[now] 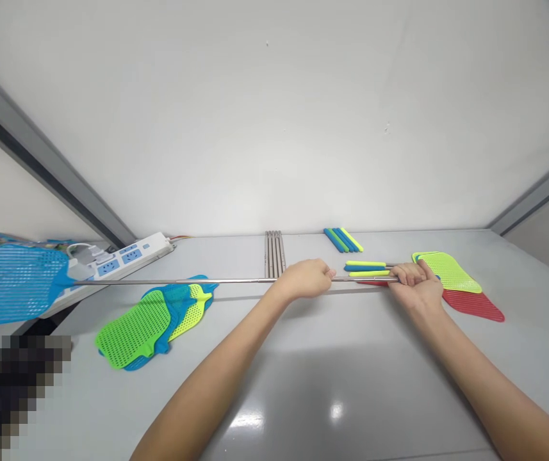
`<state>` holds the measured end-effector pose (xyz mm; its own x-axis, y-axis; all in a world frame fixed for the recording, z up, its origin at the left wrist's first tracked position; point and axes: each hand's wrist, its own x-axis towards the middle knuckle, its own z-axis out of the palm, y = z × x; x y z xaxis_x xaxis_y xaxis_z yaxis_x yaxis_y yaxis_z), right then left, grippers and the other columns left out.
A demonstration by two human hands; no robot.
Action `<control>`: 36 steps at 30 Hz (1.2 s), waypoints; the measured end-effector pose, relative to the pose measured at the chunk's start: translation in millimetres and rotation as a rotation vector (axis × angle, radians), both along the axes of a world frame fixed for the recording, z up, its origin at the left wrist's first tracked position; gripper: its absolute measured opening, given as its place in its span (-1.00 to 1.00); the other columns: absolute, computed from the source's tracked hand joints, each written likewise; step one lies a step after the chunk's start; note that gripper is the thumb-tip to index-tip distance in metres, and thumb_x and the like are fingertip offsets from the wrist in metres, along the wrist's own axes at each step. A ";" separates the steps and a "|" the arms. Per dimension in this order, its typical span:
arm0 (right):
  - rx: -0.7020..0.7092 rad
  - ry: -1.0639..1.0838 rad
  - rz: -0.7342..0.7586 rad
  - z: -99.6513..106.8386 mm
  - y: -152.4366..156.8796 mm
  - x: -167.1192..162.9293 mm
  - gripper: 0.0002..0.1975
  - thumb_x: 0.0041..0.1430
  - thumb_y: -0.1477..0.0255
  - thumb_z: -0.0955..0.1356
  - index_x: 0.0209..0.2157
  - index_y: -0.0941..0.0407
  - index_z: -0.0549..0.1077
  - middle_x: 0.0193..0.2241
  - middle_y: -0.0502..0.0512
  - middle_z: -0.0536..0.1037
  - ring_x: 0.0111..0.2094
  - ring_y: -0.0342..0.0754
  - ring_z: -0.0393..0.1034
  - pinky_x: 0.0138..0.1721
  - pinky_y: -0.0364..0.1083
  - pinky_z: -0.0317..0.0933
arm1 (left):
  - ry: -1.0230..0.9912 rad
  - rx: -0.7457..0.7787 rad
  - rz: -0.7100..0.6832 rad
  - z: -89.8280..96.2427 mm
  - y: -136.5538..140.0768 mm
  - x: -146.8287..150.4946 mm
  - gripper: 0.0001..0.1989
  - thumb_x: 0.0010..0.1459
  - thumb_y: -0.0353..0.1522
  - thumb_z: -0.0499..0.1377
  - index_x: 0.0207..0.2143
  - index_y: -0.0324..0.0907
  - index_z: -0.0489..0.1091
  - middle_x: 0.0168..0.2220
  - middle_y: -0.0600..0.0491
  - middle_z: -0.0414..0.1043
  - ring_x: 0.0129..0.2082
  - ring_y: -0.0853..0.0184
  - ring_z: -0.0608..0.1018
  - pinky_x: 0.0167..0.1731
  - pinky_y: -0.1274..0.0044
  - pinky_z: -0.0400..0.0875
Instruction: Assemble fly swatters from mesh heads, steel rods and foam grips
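While left fingers [319,264] and right fingers [409,274] clamp it, a metal rod [226,280] crosses over mesh heads [134,330] and a power strip [155,245].

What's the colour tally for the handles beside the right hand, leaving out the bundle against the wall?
Yellow handles: 2
Blue handle: 1
Red handle: 1, partly hidden behind the held metal rod
Total: 4 visible; anything covered by the rod or hand can't be counted.
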<state>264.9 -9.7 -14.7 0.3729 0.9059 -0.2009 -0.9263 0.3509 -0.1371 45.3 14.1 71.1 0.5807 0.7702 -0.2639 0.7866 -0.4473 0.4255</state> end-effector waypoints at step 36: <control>0.052 -0.145 0.085 -12.9 -5.6 -22.3 -0.63 0.07 0.58 0.09 -0.66 0.11 -0.27 -0.78 -0.16 -0.23 -0.76 -0.23 -0.27 -0.75 -0.21 -0.07 | 0.051 -0.031 0.029 9.8 -1.0 -4.5 -0.75 0.03 -0.30 -0.13 -0.65 -0.17 0.11 -0.42 -0.04 0.40 -0.32 0.21 0.43 -0.55 0.54 0.14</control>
